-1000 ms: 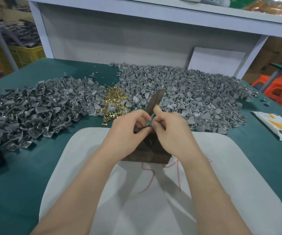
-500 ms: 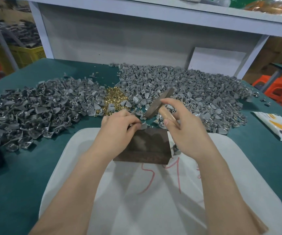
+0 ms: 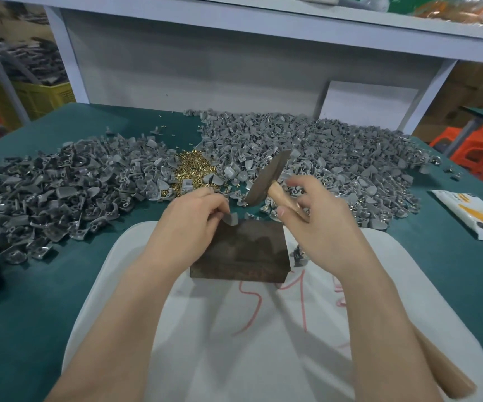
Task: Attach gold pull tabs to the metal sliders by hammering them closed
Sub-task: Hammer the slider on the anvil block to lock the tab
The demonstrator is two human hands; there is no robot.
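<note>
Two grips work: our left grip [image 3: 194, 219] pinches a grey slider [image 3: 230, 219] at the far edge of the dark block [image 3: 243, 250]; our right grip [image 3: 321, 227] clenches the hammer [image 3: 266, 178], head raised; gold tabs [image 3: 194, 169] lie beyond.

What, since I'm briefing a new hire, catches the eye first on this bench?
Two heaps of grey metal sliders cover the green table, a small pile of gold pull tabs between them. Nearer, the right hand holds a hammer by a dark block, where the left hand pinches one slider.
</note>
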